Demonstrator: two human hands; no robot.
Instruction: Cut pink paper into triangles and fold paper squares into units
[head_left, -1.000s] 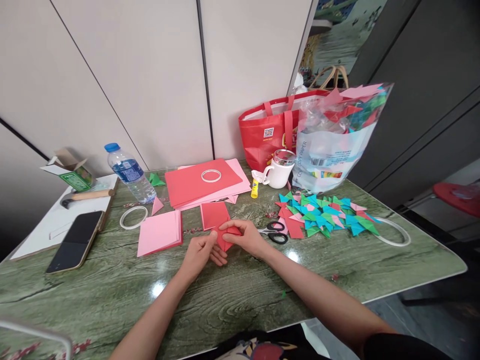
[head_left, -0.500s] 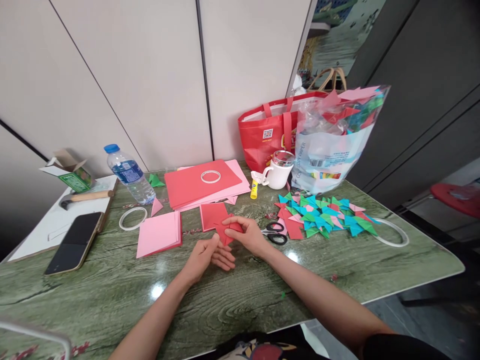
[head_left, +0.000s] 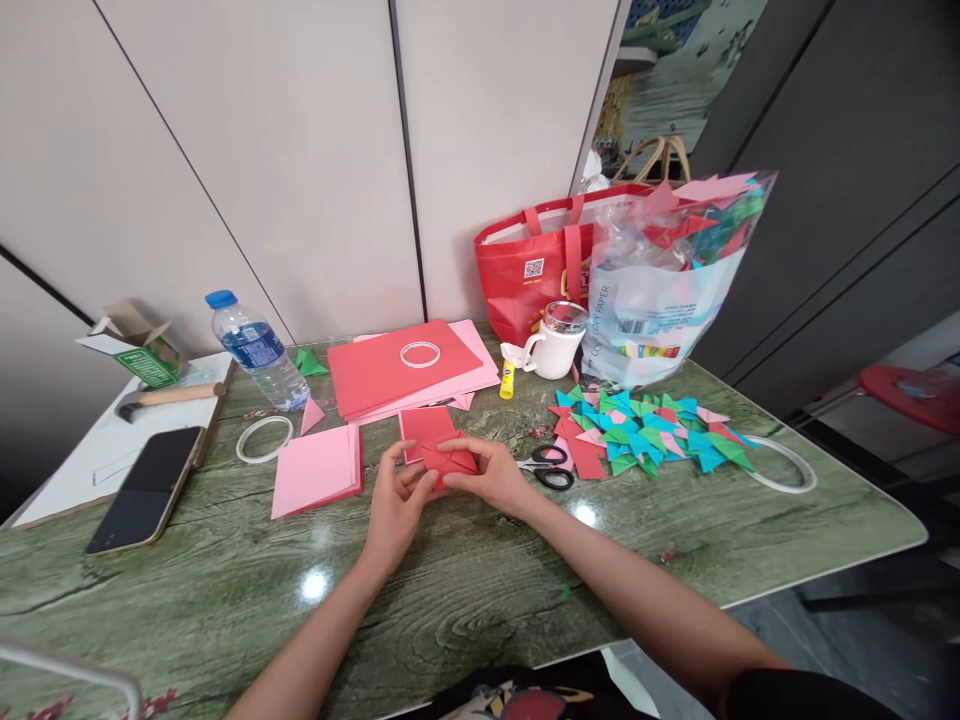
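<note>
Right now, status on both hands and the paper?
Left hand and right hand both pinching folded red paper above table. Scissors beside right hand. Nothing obstructing.

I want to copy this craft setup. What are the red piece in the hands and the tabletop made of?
The small red folded piece, held by both the left hand and right hand, looks like thin matte paper: sharp creases, no shine. The green wood-grain tabletop seems glossy laminate or a glass cover; it mirrors ceiling lights.

Both hands (left (head_left: 395,503), right (head_left: 491,472)) meet, fingers pinched, forearms extended.
</note>
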